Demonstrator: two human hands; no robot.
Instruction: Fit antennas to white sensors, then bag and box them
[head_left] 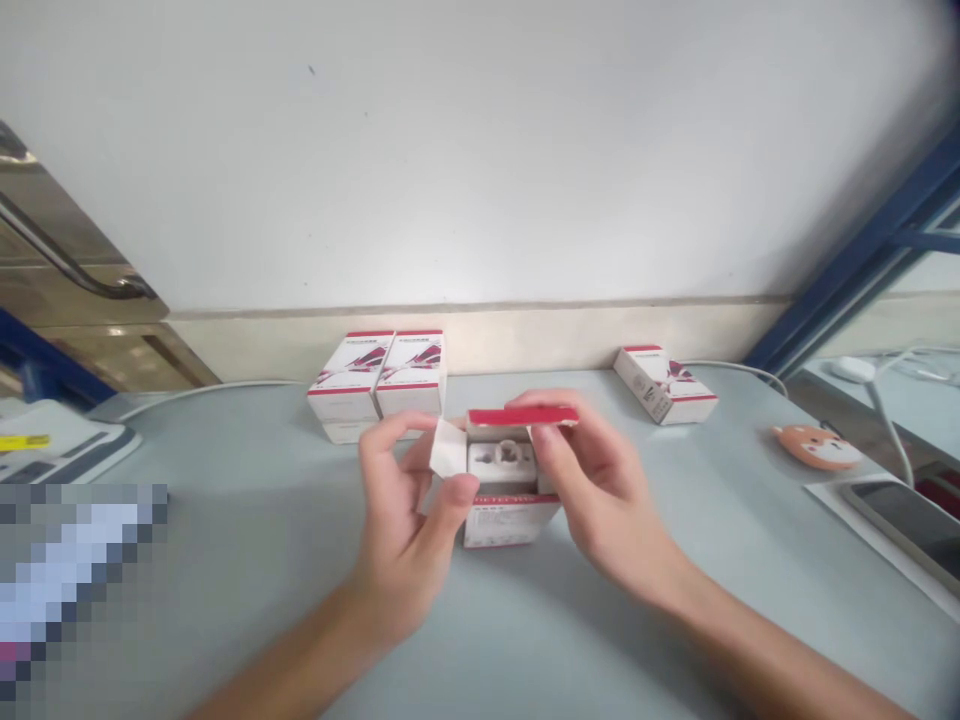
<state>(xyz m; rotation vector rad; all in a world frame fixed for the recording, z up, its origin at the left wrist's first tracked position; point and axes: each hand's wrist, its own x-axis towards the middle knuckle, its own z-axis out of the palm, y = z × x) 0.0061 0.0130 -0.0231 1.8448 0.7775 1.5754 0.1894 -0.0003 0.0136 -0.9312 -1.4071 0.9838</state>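
Observation:
A small white and red carton (506, 520) stands on the grey table (525, 640) in front of me, its top open. A white plug adapter (501, 463) shows inside it. My left hand (401, 510) grips the carton's left side, with thumb and forefinger on a white side flap (448, 450). My right hand (592, 480) holds the right side and pinches the red lid flap (523, 415) above the opening.
Two matching closed cartons (379, 375) stand side by side at the wall, another carton (664, 382) lies to the right. An orange animal-shaped object (816, 446), white cables, a tray edge (885, 520) at right, and a white device (60, 440) at left.

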